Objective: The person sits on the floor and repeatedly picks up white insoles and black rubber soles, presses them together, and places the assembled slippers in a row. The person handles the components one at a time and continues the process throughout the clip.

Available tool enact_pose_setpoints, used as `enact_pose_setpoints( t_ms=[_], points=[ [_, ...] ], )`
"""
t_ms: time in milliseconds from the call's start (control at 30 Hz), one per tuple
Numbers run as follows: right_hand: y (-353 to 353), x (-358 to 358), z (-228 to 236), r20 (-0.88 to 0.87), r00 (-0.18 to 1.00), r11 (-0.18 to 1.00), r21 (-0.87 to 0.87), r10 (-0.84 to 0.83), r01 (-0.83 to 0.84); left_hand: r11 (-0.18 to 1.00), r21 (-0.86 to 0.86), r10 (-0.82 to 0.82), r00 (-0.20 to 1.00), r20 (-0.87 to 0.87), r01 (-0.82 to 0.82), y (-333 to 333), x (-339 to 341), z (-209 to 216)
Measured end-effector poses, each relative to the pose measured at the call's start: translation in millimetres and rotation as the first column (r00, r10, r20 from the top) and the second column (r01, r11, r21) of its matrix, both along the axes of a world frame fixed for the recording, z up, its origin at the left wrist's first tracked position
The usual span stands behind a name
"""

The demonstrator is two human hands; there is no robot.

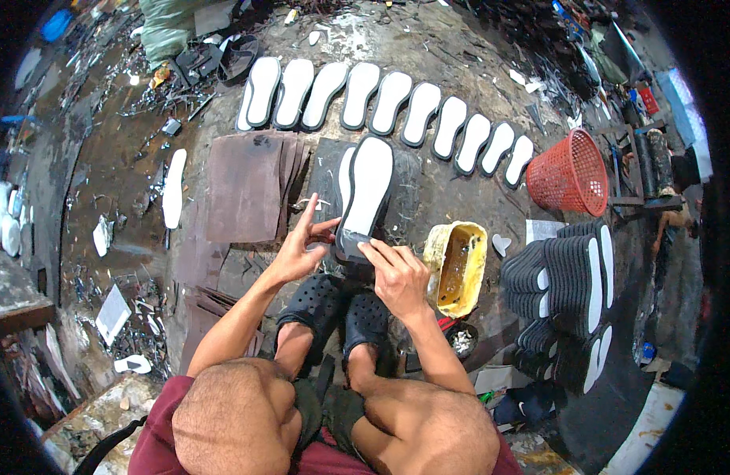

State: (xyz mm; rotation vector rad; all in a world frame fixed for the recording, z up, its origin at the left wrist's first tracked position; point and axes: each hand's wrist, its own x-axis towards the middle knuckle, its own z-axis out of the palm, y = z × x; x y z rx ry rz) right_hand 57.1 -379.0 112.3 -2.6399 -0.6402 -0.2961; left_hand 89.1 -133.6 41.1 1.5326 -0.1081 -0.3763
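A shoe sole (369, 184) with a white face and dark rim lies lengthwise before me on a dark block (407, 170). A second white sole (346, 172) shows partly from under its left side. Over the near end sits a dark grey piece (354, 241). My right hand (402, 279) pinches that end at its right corner, thumb and fingers together. On the other side, my left hand (300, 249) has its fingers spread, with fingertips close to the sole's left edge; whether they touch it is hard to see.
White-faced soles (395, 103) form a curved row beyond the block. Brown sheets (246, 186) are stacked at left. To the right stand a yellow tub (474, 273) with brownish contents, a red basket (568, 174) and piled dark soles (567, 273). Scraps (135, 309) litter the floor.
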Motion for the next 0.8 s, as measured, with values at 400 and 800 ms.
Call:
enact_pose_setpoints(
  t_ms=[400, 800],
  points=[
    [-17.1, -21.9, 36.2, -0.090, 0.995, 0.982, 0.177, -0.043, 0.058, 0.887, 0.370, 0.272, 0.960, 0.067, -0.277, -34.6, 22.1, 21.9],
    [-33.0, 43.1, 6.6, -0.585, 0.809, -0.080, 0.810, -0.063, 0.580, 0.678, 0.703, 0.039, 0.966, 0.257, -0.215, -66.2, 1.8, 49.9]
  ],
)
